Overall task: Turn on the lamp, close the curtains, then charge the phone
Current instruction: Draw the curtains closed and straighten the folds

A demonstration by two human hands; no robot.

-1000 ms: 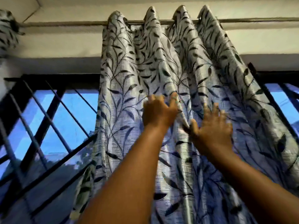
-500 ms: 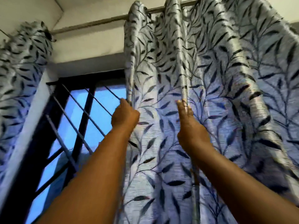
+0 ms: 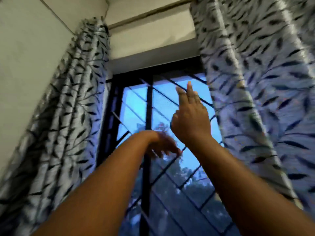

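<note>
Carrier: a curtain rod [image 3: 150, 13], mounted high on the wall [image 3: 153, 36] above the window [image 3: 134, 106]. The left curtain [image 3: 68, 108] hangs bunched in tight folds at the rod's left end, against the corner. The right curtain [image 3: 255, 82] hangs from the rod's right part. The rod's middle stretch between them is bare. Both panels are blurred.

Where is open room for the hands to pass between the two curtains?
The gap lies between the left curtain and the right curtain, in front of the window grille. The left hand and right hand already fill its middle; both hold nothing.
</note>
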